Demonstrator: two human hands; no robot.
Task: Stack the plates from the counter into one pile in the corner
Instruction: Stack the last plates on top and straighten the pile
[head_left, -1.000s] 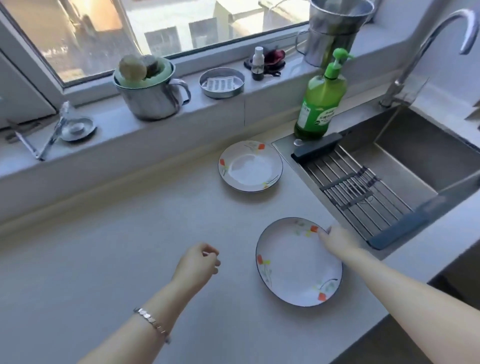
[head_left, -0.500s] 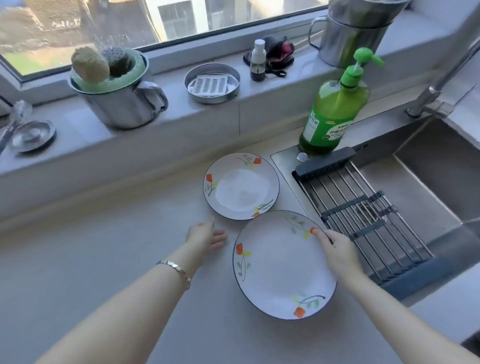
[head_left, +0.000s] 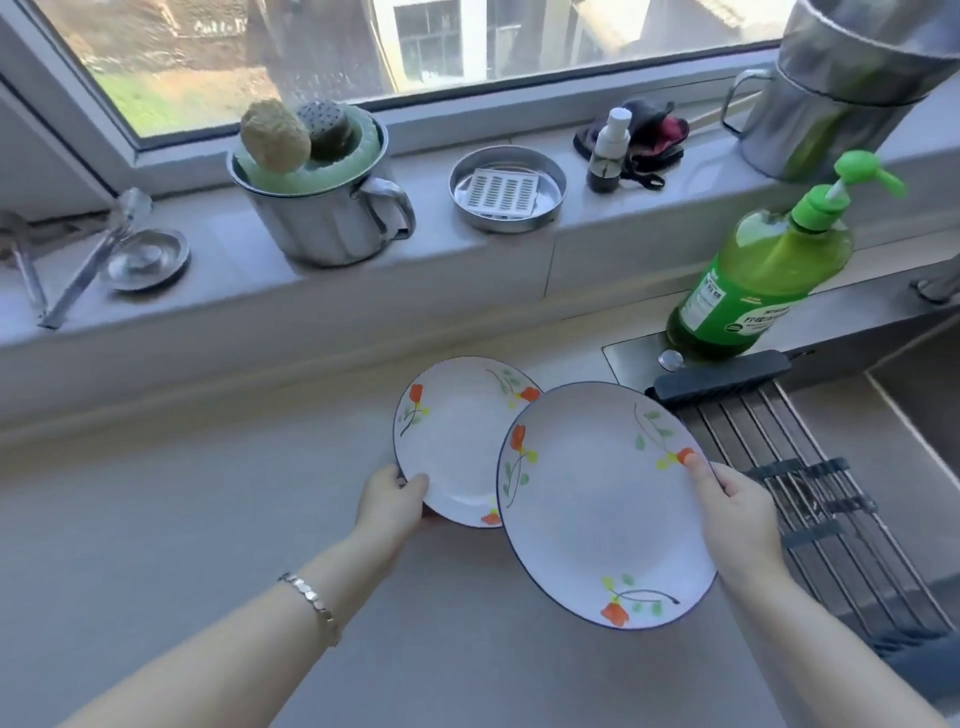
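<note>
Two white plates with orange flowers and a dark blue rim are in view. My left hand (head_left: 390, 501) grips the near edge of the smaller plate (head_left: 452, 441), thumb on top of its rim. My right hand (head_left: 732, 512) holds the larger plate (head_left: 597, 509) by its right edge, thumb resting on an orange flower. The larger plate is tilted, lifted off the grey counter (head_left: 182, 519), and overlaps the right side of the smaller plate.
A green soap bottle (head_left: 763, 280) stands at the sink's corner beside a roll-up drying rack (head_left: 810, 478). On the windowsill sit a steel mug with sponges (head_left: 322, 208), a steel soap dish (head_left: 506, 189), a small spray bottle (head_left: 608, 150) and a large steel pot (head_left: 831, 104).
My left hand reached forward and took hold of the smaller plate. My right hand lifted the larger plate off the counter and moved it over the smaller plate's edge.
</note>
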